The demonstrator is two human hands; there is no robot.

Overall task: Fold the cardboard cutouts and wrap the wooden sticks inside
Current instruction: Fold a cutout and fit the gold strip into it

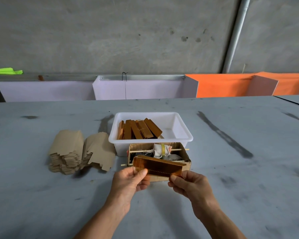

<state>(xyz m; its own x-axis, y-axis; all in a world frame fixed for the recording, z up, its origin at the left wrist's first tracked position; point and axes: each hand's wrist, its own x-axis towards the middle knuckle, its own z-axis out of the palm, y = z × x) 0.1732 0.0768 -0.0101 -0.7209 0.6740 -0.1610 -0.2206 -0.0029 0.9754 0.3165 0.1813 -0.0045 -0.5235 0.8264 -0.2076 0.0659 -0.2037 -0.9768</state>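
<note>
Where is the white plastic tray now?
In the head view, the white plastic tray sits mid-table, just behind the small cardboard box, with the stacked cardboard cutouts to its left.

Folded brown cardboard cutout [160,167], held level

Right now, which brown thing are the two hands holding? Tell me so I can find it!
Find the white plastic tub in the middle of the grey table. Just in front stands a small open cardboard box, and the left hand and right hand hold a folded cardboard piece over it. Its shiny orange-brown face with dotted lines differs from the dull tan stacks on the left.
</note>
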